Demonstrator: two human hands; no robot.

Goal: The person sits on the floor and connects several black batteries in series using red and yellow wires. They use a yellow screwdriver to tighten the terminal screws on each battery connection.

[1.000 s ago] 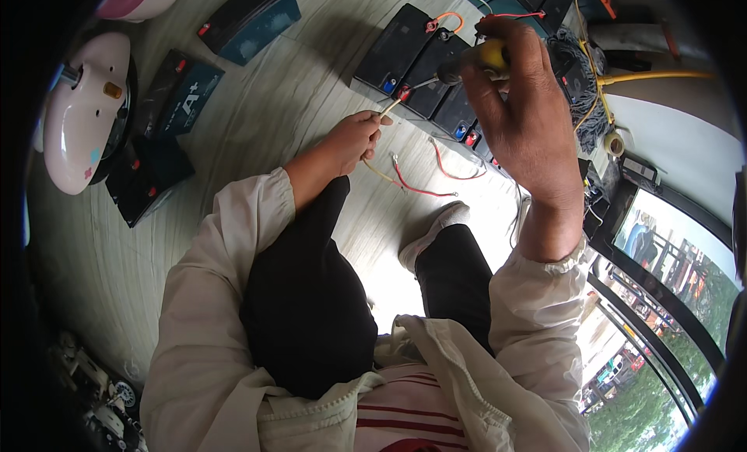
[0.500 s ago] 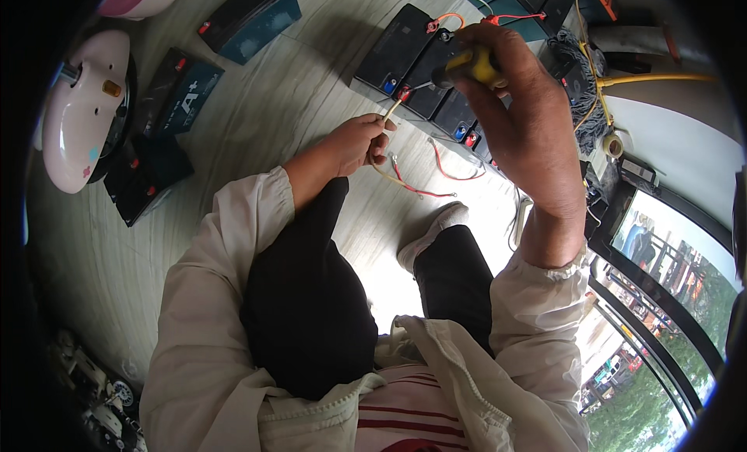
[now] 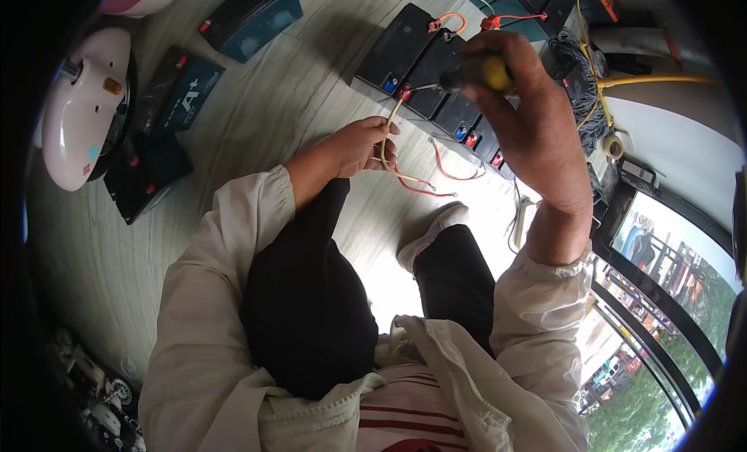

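Observation:
In my right hand (image 3: 533, 117) is a screwdriver (image 3: 451, 80) with a yellow and black handle. Its shaft points left, and the tip meets the red terminal (image 3: 405, 93) of a black battery (image 3: 428, 80) in a row of batteries. My left hand (image 3: 366, 147) is closed on a pale yellowish wire (image 3: 390, 125), whose upper end reaches that same terminal. The wire's other end hangs down past my fingers, with a ring lug at its tip. A red wire (image 3: 416, 190) lies on the floor beside it, partly behind my left hand.
Another red wire (image 3: 451, 174) hangs by the row's near side. Loose batteries (image 3: 249, 20) stand on the floor at far left, beside a pink rounded shell (image 3: 85, 110). A grey mop head (image 3: 572, 71) and a yellow pole (image 3: 661, 79) are at right, near a glass door (image 3: 661, 257).
My right hand has turned slightly with the screwdriver, and its handle is blurred. The loose end of the pale wire has swung to the right.

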